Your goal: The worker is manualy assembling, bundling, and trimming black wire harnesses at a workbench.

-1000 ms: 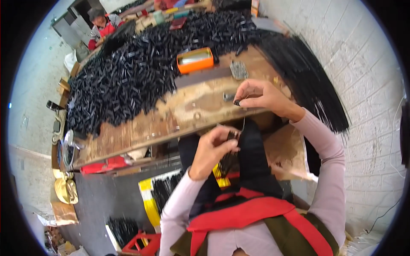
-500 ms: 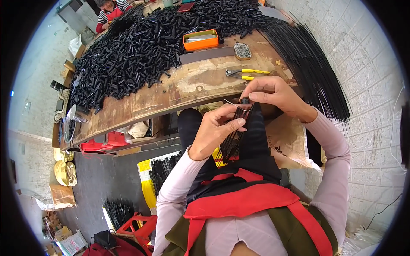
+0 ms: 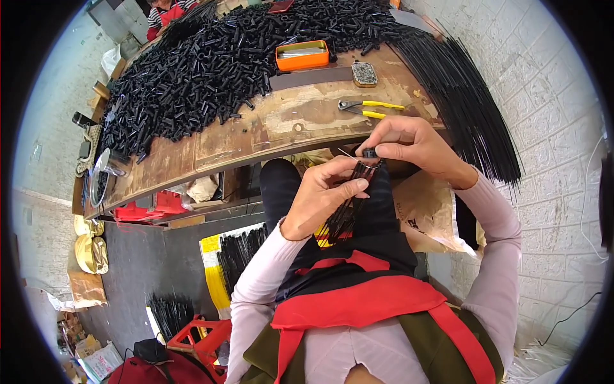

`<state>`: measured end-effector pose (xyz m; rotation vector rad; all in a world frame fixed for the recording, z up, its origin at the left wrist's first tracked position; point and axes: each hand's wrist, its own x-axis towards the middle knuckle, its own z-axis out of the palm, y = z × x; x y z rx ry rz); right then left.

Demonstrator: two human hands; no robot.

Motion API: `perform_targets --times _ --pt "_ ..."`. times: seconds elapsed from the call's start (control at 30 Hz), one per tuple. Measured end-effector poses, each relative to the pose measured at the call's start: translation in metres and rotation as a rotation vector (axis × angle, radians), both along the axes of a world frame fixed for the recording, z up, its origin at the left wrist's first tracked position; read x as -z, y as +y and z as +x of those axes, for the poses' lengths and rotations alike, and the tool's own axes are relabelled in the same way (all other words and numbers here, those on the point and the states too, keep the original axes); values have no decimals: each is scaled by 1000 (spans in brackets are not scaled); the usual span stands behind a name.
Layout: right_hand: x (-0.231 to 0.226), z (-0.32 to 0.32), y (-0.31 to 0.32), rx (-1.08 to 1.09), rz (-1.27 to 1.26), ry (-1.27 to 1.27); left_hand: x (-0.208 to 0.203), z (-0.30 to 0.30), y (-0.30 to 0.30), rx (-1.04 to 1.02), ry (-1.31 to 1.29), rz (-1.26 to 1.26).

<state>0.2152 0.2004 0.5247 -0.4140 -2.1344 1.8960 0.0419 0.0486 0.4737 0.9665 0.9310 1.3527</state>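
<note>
1. My right hand (image 3: 416,146) pinches a small black plastic cap (image 3: 369,153) between thumb and fingertips; my left hand (image 3: 323,195) is clenched around a bundle of thin black rods (image 3: 345,208), just below it.
2. The cap sits right at the upper end of the bundle, touching or nearly so; I cannot tell whether a rod tip is already inside it.
3. The bundle's long axis runs from my lap up toward the near edge of the worn wooden desk (image 3: 256,137), tilted slightly right. The right hand is nearer the cap end; the left holds mid-length.
4. All this hangs in the air over my lap, just in front of the desk's near edge.
5. On the desk: yellow-handled pliers (image 3: 371,107) near the right end, an orange shallow tin (image 3: 302,56) behind, a great heap of short black tubes (image 3: 211,64) across the far side, and long black rods (image 3: 473,109) fanned over the right edge beside a white brick wall (image 3: 550,96).
</note>
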Motion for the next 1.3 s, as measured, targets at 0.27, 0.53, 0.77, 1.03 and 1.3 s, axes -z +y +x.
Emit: perform_targets --times 0.27,0.53,0.77,1.03,1.3 --pt "1 -3 -1 13 24 24 3 1 2 -16 -35 2" --pt "-4 0 -6 50 87 39 8 0 4 -11 -19 16" --pt "-1 3 -5 30 408 107 11 8 3 -79 -28 51" --pt "12 3 -9 135 630 305 10 31 7 -245 -24 75" --pt "22 20 -4 163 440 333 15 21 14 -168 -74 -3"
